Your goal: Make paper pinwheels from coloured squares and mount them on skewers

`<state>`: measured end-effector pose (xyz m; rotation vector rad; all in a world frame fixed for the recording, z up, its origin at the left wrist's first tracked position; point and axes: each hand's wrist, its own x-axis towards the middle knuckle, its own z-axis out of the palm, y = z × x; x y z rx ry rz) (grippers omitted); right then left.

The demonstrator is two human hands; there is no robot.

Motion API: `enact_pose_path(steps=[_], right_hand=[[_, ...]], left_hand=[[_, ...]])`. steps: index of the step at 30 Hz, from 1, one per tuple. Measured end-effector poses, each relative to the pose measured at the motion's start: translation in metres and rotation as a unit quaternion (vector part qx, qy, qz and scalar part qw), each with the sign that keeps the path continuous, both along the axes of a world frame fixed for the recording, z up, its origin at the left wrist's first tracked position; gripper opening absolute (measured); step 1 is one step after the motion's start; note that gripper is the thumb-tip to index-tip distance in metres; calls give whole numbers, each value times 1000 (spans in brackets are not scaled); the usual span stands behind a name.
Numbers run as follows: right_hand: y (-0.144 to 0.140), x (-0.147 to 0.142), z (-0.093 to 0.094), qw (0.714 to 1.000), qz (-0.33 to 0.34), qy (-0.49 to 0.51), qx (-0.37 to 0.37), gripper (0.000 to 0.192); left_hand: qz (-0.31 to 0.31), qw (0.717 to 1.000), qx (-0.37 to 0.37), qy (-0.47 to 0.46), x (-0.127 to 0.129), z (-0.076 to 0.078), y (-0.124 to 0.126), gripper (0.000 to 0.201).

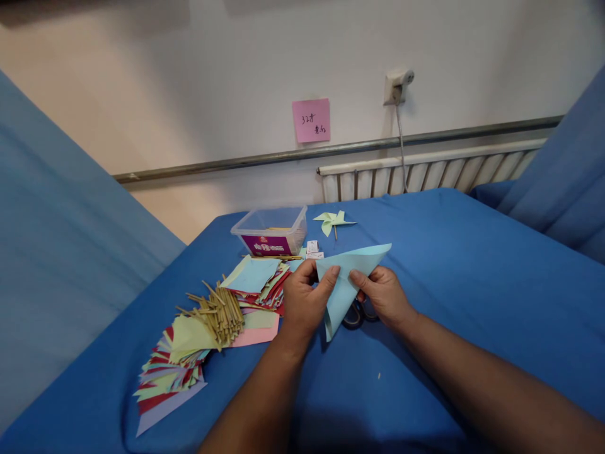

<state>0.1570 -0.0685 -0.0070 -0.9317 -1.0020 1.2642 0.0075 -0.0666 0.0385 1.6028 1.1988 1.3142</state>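
Both of my hands hold a light blue paper (350,272) folded into a triangle, a little above the blue cloth. My left hand (305,301) pinches its left edge with thumb on top. My right hand (384,295) grips the fold from the right side. Black-handled scissors (355,315) lie on the cloth under the paper, partly hidden by it and my right hand.
To the left lie a spread of coloured paper squares (174,369) and a heap of thin wooden sticks (221,312). Behind stand a clear plastic box (270,229) and a finished pale green pinwheel (333,221). A radiator (425,173) and a pink note (311,120) are on the wall.
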Motion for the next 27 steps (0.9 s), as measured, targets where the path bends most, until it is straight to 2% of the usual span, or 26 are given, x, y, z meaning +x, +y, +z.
enact_pose_path(steps=[10,21,27], right_hand=[[-1,-1,0,1000,9,-13,7,41],[-2,0,-2,1000,12,-16,0,38],[-3,-1,-1,1000,10,-20,4,39]], left_hand=[[11,1000,-10,-24,0,2,0,29],[6,999,7,35,0,6,0,35],[-13,999,-14,29,-1,3,1,35]])
